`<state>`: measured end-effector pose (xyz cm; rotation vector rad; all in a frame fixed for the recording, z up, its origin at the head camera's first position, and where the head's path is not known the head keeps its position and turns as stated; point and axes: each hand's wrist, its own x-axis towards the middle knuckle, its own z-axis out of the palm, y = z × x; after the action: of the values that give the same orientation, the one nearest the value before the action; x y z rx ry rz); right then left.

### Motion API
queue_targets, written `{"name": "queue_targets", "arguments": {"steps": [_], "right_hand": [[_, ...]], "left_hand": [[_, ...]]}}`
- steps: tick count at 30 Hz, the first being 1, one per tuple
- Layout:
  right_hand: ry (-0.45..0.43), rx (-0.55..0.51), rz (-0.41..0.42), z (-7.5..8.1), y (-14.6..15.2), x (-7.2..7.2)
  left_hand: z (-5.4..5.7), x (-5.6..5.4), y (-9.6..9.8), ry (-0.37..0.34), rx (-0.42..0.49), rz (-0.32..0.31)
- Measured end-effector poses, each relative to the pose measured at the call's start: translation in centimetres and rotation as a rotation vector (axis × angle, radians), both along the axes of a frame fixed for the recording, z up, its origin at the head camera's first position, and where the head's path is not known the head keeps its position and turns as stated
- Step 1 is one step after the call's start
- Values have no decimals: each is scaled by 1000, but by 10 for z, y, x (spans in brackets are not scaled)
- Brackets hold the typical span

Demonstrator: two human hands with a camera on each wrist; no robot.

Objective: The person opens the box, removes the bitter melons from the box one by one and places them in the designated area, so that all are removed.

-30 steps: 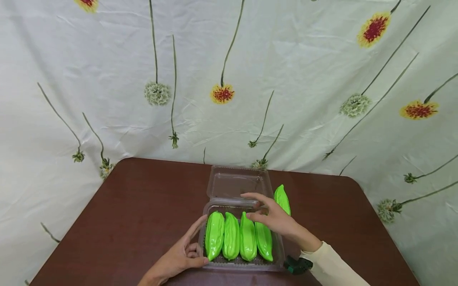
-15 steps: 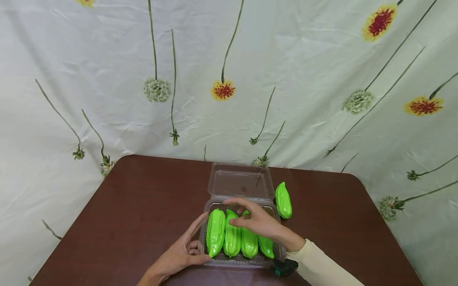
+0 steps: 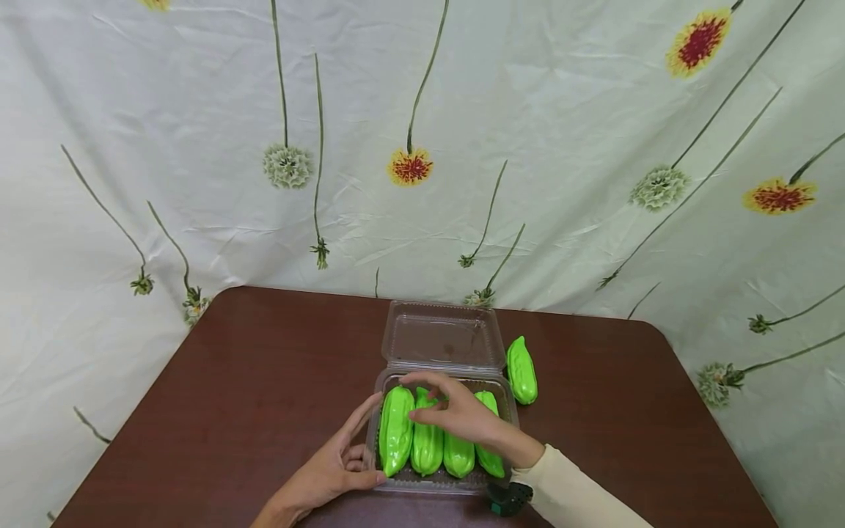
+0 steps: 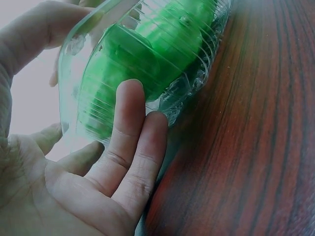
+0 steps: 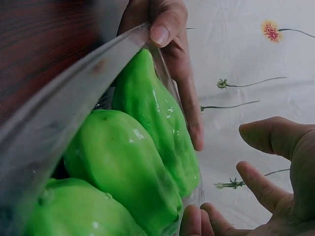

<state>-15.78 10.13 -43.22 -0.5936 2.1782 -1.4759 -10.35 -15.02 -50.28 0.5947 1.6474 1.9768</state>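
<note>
A clear plastic clamshell container (image 3: 429, 487) holds several glossy green ridged vegetables (image 3: 396, 433) side by side, tapered like bitter melons. My left hand (image 3: 323, 477) grips its left side, thumb at the front corner and index finger stretched along the rim. Two of that hand's fingertips (image 4: 130, 91) lie against the clear wall in the left wrist view. Over the middle vegetables, my right hand (image 3: 455, 411) hovers with thumb and fingers apart, hiding their upper parts. In the right wrist view that right hand (image 5: 290, 182) has nothing between its fingers.
The container's lid (image 3: 441, 339) lies folded back toward the rear. One more green vegetable (image 3: 522, 372) rests on the brown table (image 3: 284, 367), right of the container. A flowered cloth (image 3: 356, 110) hangs behind the table.
My right hand has moved left across the container, from the right-hand vegetables to the middle ones, uncovering the rightmost one and the loose one outside. The left hand keeps its place.
</note>
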Motion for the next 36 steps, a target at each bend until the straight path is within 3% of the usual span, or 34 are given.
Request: {"name": "queue_targets", "arguments": {"steps": [20,36], "right_hand": [[297,179,99,-8,-12,0],[336,261,98,-9,-20,3]], "left_hand": [[0,0,0,-17,8,-8],[-2,0,0,18,33,-9]]}}
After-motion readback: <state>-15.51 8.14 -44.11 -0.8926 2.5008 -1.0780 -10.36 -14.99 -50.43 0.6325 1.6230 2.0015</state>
